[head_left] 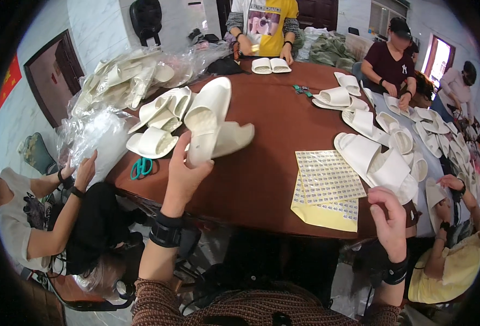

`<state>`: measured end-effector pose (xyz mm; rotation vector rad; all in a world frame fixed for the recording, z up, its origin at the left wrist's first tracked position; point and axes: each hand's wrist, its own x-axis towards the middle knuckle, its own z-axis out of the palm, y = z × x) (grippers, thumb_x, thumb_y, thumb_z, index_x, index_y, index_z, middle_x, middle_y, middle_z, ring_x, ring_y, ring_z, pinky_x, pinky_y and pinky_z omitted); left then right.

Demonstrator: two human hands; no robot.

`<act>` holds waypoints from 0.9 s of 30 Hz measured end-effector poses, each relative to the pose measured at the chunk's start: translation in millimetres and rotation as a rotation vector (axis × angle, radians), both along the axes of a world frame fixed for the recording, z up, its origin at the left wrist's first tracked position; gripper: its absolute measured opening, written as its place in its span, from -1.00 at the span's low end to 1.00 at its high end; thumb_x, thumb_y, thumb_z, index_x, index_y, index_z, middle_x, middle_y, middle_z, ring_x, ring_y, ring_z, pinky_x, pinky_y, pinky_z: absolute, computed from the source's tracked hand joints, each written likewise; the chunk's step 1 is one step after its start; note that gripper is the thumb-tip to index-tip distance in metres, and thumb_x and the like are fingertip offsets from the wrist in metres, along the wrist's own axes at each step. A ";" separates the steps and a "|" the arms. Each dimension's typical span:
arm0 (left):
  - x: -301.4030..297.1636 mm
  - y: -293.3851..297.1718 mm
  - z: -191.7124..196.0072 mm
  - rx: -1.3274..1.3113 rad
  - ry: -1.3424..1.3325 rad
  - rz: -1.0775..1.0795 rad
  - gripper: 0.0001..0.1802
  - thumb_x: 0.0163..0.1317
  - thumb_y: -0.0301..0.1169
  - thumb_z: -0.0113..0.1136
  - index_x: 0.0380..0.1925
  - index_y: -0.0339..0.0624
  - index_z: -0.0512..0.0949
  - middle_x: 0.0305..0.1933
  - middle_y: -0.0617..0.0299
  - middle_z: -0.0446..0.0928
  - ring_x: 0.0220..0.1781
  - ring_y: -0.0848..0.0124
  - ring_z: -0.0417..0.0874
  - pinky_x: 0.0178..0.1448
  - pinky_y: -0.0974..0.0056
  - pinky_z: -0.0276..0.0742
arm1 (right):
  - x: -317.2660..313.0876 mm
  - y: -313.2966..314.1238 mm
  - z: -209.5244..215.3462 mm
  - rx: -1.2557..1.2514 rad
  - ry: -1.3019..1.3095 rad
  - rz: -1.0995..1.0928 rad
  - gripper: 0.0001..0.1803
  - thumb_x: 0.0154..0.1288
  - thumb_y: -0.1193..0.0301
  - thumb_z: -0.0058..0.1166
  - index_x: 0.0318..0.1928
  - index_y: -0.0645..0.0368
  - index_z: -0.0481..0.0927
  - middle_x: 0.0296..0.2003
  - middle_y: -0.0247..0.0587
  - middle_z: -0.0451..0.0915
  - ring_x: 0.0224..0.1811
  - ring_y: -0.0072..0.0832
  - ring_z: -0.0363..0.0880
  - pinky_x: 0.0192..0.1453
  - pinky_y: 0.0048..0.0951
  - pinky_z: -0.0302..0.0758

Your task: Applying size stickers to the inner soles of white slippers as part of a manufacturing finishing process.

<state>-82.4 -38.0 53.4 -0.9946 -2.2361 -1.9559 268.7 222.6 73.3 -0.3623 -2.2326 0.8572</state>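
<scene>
My left hand (188, 171) grips a pair of white slippers (203, 117) by the heel end, raised above the brown table. One slipper stands nearly upright, and the other tilts away to the right behind it. At the table's right edge, my right hand (389, 217) has its fingers curled in toward the thumb. Anything between those fingertips is too small to make out. Just left of it lie sheets of small printed stickers (329, 176) on yellow backing. Beyond the right hand rest white slippers (378, 163), overlapping each other.
The brown table (261, 190) also bears teal-handled scissors (141, 168), a slipper pile (161, 117) and plastic-wrapped slippers (123, 76). A person in yellow (267, 27) stands opposite by another pair (271, 66). Other people sit left and right, and a pale table (422, 209) adjoins on the right.
</scene>
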 end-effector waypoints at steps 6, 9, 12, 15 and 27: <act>37.6 42.4 4.9 0.006 0.204 -0.145 -0.10 0.02 -0.59 0.25 0.43 -0.35 0.15 0.35 0.02 0.34 0.31 0.29 0.44 0.37 0.23 0.36 | -25.1 -12.0 0.2 0.038 -0.042 0.103 -0.71 0.23 0.67 0.09 -0.02 0.33 0.55 0.01 0.01 0.59 0.00 -0.21 0.61 0.13 -0.35 0.50; 52.7 63.7 4.3 0.048 0.241 -0.181 -0.14 -0.05 -0.44 0.36 0.35 -0.26 0.29 0.40 -0.12 0.27 0.47 0.06 0.29 0.46 0.09 0.26 | -43.4 -25.8 6.1 0.051 -0.105 0.189 -0.65 0.23 0.63 0.12 0.05 0.31 0.52 0.03 0.04 0.58 0.00 -0.18 0.61 0.14 -0.29 0.50; 56.6 75.3 -5.7 0.000 0.259 -0.183 -0.16 -0.07 -0.43 0.36 0.32 -0.23 0.33 0.41 -0.13 0.26 0.47 0.03 0.28 0.47 0.05 0.26 | -58.0 -23.3 4.5 0.110 -0.125 0.258 -0.61 0.27 0.58 0.11 0.11 0.30 0.48 0.04 0.06 0.58 0.01 -0.15 0.60 0.14 -0.24 0.50; 47.7 79.5 -16.1 -0.074 0.387 -0.158 -0.19 -0.06 -0.46 0.35 0.30 -0.26 0.35 0.40 -0.10 0.28 0.44 0.05 0.32 0.46 0.06 0.27 | -65.1 -11.7 0.6 0.133 -0.113 0.292 -0.60 0.30 0.55 0.07 0.14 0.32 0.44 0.05 0.10 0.57 0.00 -0.09 0.61 0.11 -0.19 0.52; 3.8 73.7 -56.9 -0.389 0.601 -0.068 -0.29 -0.07 -0.34 0.34 0.19 -0.19 0.44 0.39 -0.17 0.28 0.33 -0.13 0.35 0.39 -0.11 0.26 | -109.1 21.5 -7.7 0.207 -0.139 0.242 -0.55 0.34 0.41 0.12 0.19 0.25 0.43 0.05 0.07 0.56 0.13 -0.03 0.54 0.22 -0.18 0.47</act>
